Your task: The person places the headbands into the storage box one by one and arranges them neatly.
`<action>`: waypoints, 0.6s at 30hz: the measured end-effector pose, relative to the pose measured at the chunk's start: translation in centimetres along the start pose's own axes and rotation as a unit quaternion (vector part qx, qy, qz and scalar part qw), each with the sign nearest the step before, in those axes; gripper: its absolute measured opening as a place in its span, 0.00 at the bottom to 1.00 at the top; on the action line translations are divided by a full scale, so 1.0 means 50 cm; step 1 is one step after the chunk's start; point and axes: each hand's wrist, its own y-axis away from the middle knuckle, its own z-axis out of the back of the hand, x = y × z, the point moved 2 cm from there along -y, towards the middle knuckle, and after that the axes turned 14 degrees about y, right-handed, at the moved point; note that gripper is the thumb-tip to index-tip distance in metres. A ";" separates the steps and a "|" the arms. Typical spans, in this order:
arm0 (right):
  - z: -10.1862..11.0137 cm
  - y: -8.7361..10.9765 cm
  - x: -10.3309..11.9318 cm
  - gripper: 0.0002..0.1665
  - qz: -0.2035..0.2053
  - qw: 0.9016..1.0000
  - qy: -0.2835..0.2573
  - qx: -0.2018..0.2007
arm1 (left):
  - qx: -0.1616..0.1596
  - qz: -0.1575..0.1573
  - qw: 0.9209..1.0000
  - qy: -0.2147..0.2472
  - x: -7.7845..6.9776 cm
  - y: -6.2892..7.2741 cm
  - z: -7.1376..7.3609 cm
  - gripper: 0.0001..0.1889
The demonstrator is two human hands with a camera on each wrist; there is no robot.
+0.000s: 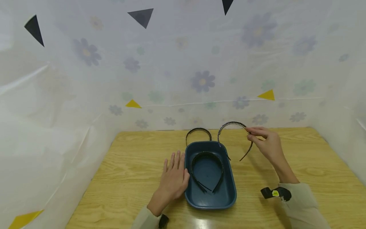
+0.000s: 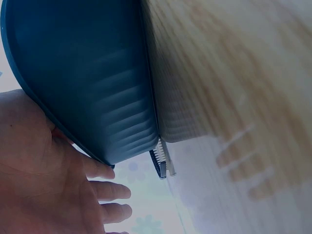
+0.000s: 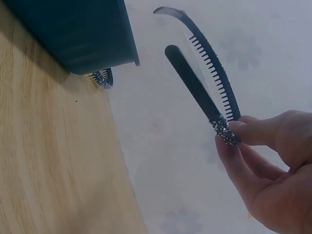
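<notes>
My right hand [image 1: 267, 144] pinches a black toothed headband [image 1: 233, 122] between thumb and fingertips, to the right of and above the far end of a blue plastic basin [image 1: 206, 204]. In the right wrist view, sparkly stones cover part of the held headband [image 3: 224, 129] beside the fingertips. Black headband loops [image 1: 193, 165] lie inside the basin, their ends overlapping toward the near side. Another toothed headband [image 1: 198, 129] stands out behind the basin's far edge, its lower part hidden. Along the basin's left side lies my left hand [image 1: 172, 179], fingers straight, thumb side at the rim.
The basin stands on a wood-grain table [image 1: 137, 162]. A pale flower-printed sheet [image 1: 171, 73] rises along the table's back edge and both sides, with black and yellow triangles on it. A black device [image 1: 275, 193] is strapped near the right sleeve.
</notes>
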 end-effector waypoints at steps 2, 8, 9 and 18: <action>-0.003 0.001 0.004 0.16 0.001 1.000 0.006 0.001 | 0.000 0.000 1.000 0.001 0.000 0.001 0.000 0.32; -0.017 0.002 0.018 0.17 0.003 1.000 0.019 0.010 | -0.002 -0.001 1.000 0.002 0.003 0.004 -0.001 0.32; -0.019 0.002 0.021 0.17 0.004 1.000 0.019 0.011 | -0.003 -0.002 1.000 0.002 0.004 0.004 -0.001 0.32; -0.033 0.004 0.049 0.17 0.013 1.000 0.015 0.014 | -0.005 -0.002 1.000 0.001 0.004 0.004 0.001 0.31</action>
